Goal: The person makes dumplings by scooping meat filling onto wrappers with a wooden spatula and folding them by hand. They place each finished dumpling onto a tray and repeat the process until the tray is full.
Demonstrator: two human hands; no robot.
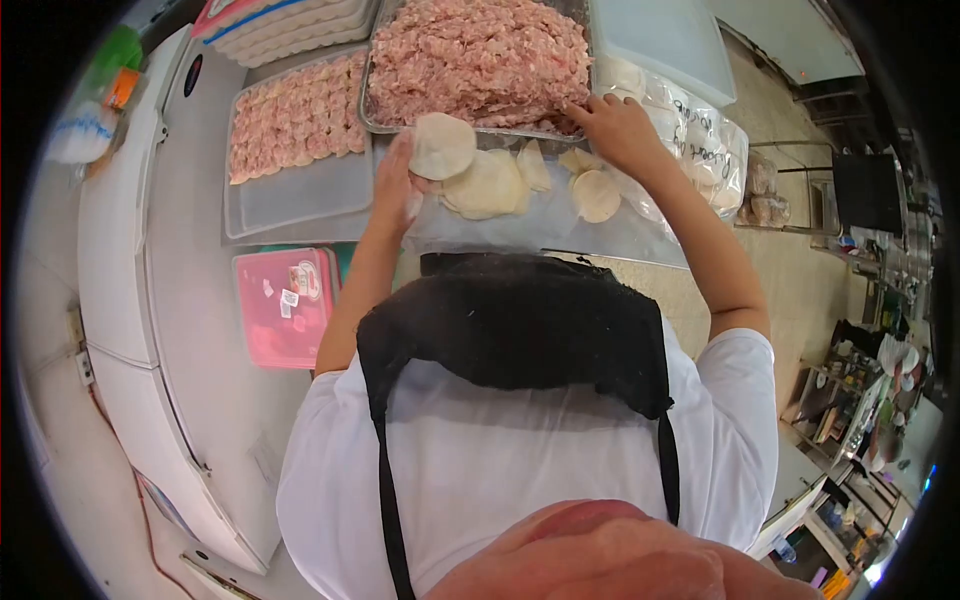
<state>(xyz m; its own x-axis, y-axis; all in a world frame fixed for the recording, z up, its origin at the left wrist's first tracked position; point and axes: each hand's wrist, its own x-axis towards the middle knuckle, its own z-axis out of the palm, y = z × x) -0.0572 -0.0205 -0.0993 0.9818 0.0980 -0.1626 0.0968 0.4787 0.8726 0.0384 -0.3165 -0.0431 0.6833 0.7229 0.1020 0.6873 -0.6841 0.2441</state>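
Observation:
A round, pale dough wrapper (443, 147) rests on the fingers of my left hand (398, 180), in front of a clear tray piled with minced meat (480, 60). My right hand (622, 132) reaches to the near right corner of that tray, its fingertips at the meat; whether they grip anything is too small to tell. Between my hands a stack of wrappers (487, 185) lies on the work surface, with a few loose ones (596, 195) to its right. Left of the meat, a tray (295, 205) holds rows of meat-topped pieces.
Stacked trays with a red and blue edge (275, 30) stand at the back left. A pink box (285, 310) is below the left tray. Marked plastic packs (710, 150) and a translucent lid (665, 45) are at the right. A white appliance (120, 220) stands far left.

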